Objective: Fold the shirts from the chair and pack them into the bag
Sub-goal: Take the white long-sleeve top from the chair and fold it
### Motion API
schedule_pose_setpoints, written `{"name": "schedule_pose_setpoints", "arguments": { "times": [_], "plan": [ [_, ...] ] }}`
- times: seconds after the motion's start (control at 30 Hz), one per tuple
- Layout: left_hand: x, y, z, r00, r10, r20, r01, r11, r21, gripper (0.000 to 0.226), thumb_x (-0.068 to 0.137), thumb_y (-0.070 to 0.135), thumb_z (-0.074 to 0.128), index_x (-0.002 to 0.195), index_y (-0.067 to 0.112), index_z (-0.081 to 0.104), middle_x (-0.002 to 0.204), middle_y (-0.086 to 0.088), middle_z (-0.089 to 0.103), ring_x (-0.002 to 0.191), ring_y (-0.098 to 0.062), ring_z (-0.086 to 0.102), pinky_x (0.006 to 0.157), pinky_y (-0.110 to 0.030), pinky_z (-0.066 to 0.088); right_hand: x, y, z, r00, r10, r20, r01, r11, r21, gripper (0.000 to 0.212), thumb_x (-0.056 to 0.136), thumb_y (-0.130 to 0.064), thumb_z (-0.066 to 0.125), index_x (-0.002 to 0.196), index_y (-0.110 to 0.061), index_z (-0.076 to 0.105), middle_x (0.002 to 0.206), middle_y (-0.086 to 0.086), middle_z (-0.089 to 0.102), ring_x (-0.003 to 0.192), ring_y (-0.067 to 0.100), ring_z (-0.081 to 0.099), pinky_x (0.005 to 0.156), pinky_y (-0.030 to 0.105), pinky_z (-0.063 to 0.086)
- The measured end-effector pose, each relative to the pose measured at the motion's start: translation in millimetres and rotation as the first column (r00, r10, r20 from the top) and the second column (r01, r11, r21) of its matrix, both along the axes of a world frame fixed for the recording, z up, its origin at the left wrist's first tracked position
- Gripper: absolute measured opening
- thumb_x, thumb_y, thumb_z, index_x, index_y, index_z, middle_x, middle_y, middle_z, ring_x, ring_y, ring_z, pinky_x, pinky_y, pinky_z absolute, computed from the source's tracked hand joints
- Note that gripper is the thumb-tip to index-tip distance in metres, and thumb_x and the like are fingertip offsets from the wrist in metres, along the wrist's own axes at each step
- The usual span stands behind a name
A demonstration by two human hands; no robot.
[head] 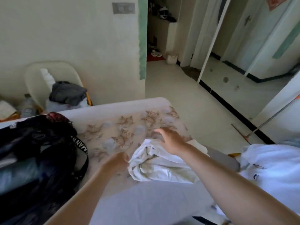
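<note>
Head view: a crumpled white shirt (155,164) lies on the bed (103,114), centre of frame, prob. put there for a flat surface to fold on. The left hand (118,159) has fingers curled at the shirt's left edge and looks to pinch it, likely to pull the cloth straight. The right hand (170,140) is spread, fingers straight and gripping nothing, over the shirt's far edge, prob. to smooth it. The black bag (40,151) sits just beside, lower left, within reach for packing. Upper left, the chair (53,73) carries a grey garment pile (68,93), so more is left to fold.

Hard to tell: the left fingertips are blurred, and whether the right palm touches the cloth is unclear. The bag's opening is too dark to read. The white cloth w/ a logo (276,168) at right is cut off by the frame.
</note>
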State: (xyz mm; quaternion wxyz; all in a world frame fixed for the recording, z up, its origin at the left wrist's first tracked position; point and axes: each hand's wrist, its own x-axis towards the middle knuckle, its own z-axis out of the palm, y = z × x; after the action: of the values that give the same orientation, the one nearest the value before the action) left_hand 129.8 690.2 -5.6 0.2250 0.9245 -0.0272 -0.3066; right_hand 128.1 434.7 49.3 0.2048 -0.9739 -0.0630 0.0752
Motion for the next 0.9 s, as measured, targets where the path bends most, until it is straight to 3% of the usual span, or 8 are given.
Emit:
{"name": "schedule_pose_setpoints", "arguments": {
  "times": [0.17,0.3,0.4,0.5,0.67,0.77,0.83,0.9],
  "plan": [
    [2.6,-14.7,-16.6,1.000,-0.011,0.028,0.014,0.994,-0.111,0.034,0.094,0.024,0.052,0.127,0.030,0.053,0.116,0.003,0.063,0.094,-0.017,0.063,0.077,-0.029,0.053,2.6,-15.9,-33.0,0.976,-0.045,-0.213,0.014,0.989,-0.145,0.062,0.091,-0.034,0.062,0.148,-0.021,0.041,0.150,0.003,0.045,0.132,0.026,0.047,0.108,0.039,0.040],
    [20.8,-56.0,-26.1,0.967,-0.141,0.214,0.165,0.981,-0.103,0.050,0.097,0.017,0.051,0.143,0.034,0.041,0.141,0.004,0.046,0.120,-0.021,0.050,0.099,-0.035,0.044,13.5,-26.2,-68.6,0.930,-0.080,-0.358,-0.048,0.941,-0.335,0.081,0.088,-0.040,0.061,0.156,-0.023,0.021,0.147,0.005,0.044,0.129,0.030,0.048,0.103,0.042,0.043],
    [40.4,-83.5,-41.7,0.929,-0.234,0.286,0.256,0.966,-0.042,0.065,0.095,0.019,0.055,0.153,0.032,0.027,0.154,0.003,0.031,0.137,-0.022,0.034,0.109,-0.040,0.038,25.1,-27.8,-87.7,0.951,-0.048,-0.306,-0.120,0.854,-0.506,0.049,0.094,-0.017,0.052,0.142,-0.018,0.047,0.128,0.006,0.056,0.116,0.027,0.058,0.091,0.038,0.049],
    [58.6,-100.6,-51.8,0.908,-0.332,0.254,0.315,0.943,0.106,0.074,0.094,0.031,0.058,0.155,0.034,0.016,0.148,-0.001,0.038,0.128,-0.027,0.044,0.102,-0.042,0.044,42.0,-36.8,-90.7,0.996,0.009,-0.093,-0.056,0.851,-0.522,0.026,0.093,-0.010,0.051,0.112,-0.017,0.066,0.120,0.006,0.057,0.102,0.025,0.060,0.078,0.033,0.049],
    [101.9,-110.8,-28.2,0.946,-0.100,0.309,0.101,0.995,0.015,0.026,0.104,0.028,0.040,0.110,0.015,0.062,0.092,-0.004,0.064,0.074,-0.018,0.061,0.059,-0.030,0.053,98.1,-46.7,-53.9,0.995,0.009,0.101,0.037,0.899,-0.436,0.021,0.099,-0.018,0.047,0.115,-0.019,0.062,0.096,0.006,0.071,0.085,0.027,0.067,0.060,0.029,0.038],
    [144.3,-100.3,-3.1,0.929,0.254,0.270,-0.199,0.956,-0.214,0.024,0.096,0.008,0.036,0.098,0.012,0.060,0.075,-0.009,0.066,0.064,-0.023,0.065,0.051,-0.029,0.051,142.0,-34.9,-37.4,0.982,0.003,0.188,0.018,0.994,-0.107,0.029,0.098,-0.010,0.051,0.125,-0.016,0.057,0.110,0.013,0.069,0.103,0.033,0.065,0.078,0.037,0.043],
    [169.3,-84.9,2.4,0.842,0.464,0.277,-0.370,0.868,-0.331,0.034,0.089,0.003,0.034,0.112,0.012,0.058,0.085,-0.013,0.071,0.075,-0.026,0.068,0.063,-0.033,0.054,161.8,-17.7,-30.9,0.982,0.110,0.154,-0.125,0.988,0.094,0.060,0.093,0.000,0.055,0.147,-0.018,0.039,0.147,0.013,0.047,0.137,0.027,0.043,0.105,0.042,0.036],
    [177.8,-69.1,-2.9,0.792,0.540,0.286,-0.436,0.827,-0.355,0.042,0.093,0.003,0.038,0.132,0.014,0.046,0.122,-0.014,0.060,0.094,-0.024,0.059,0.075,-0.032,0.046,167.1,-0.2,-29.2,0.988,0.156,-0.018,-0.149,0.968,0.202,0.082,0.093,0.001,0.054,0.158,-0.025,0.011,0.165,0.007,0.014,0.150,0.017,0.017,0.115,0.031,0.024]
  ]
}}
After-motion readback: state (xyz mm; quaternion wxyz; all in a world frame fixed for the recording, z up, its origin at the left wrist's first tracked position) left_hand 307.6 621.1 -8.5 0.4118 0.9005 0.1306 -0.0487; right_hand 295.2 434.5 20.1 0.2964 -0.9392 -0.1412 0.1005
